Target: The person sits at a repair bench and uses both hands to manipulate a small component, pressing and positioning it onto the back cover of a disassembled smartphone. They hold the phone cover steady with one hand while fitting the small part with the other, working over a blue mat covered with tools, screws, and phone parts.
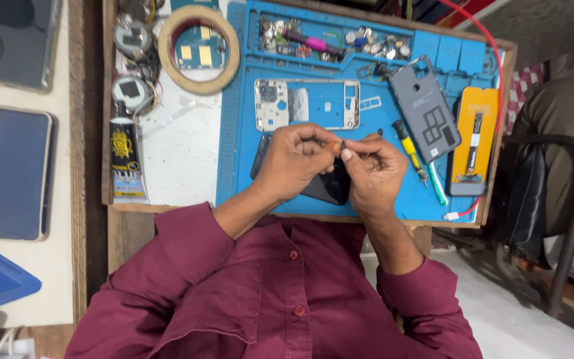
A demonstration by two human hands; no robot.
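At the far left we see two dark phones point(11, 173) lying on a pale surface, then a black-and-yellow glue tube point(126, 159) and a roll of tape point(199, 50) beside the blue work mat point(240, 166). Moving inward, our left hand point(297, 159) is curled, its thumb and forefinger pinched shut on a very small part point(341, 145) that sits between the two hands. A dark phone body point(330, 186) lies under both hands on the mat, partly covered by them, its long axis running roughly from upper left to lower right (we cannot tell whether either palm presses on it). Our right hand point(377, 169) meets the left at the same spot, fingertips closed together on or right at that small part; both hands are equally near it. What the part is stays too small to make out. Further right lie a bare phone frame point(307, 104), a yellow-handled screwdriver point(409, 149), a grey back cover point(425, 110) and an orange-backed phone point(474, 139).
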